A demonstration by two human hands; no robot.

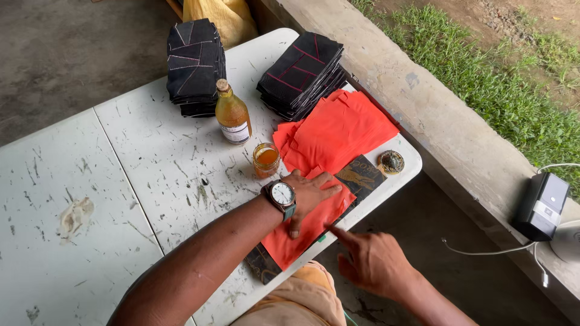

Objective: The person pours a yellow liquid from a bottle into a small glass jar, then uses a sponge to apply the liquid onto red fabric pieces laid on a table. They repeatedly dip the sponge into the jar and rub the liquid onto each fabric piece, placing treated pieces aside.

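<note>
At the near edge of the white desk [151, 181], the left hand [308, 196] lies flat, palm down, fingers spread, pressing an orange fabric piece [302, 232] onto a dark board [362, 175]. The right hand [371, 259] hovers just off the edge, grasping nothing, forefinger touching the fabric's corner. A small glass jar [266, 159] stands nearby.

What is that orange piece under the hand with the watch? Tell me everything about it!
The orange piece is a thin, flat sheet that looks like cloth or paper, bright orange-red. It lies on a dark board near the white table's edge. The left hand presses flat on it, and the right hand's pointing finger touches its lower edge. More orange sheets lie fanned out just behind it.
</note>
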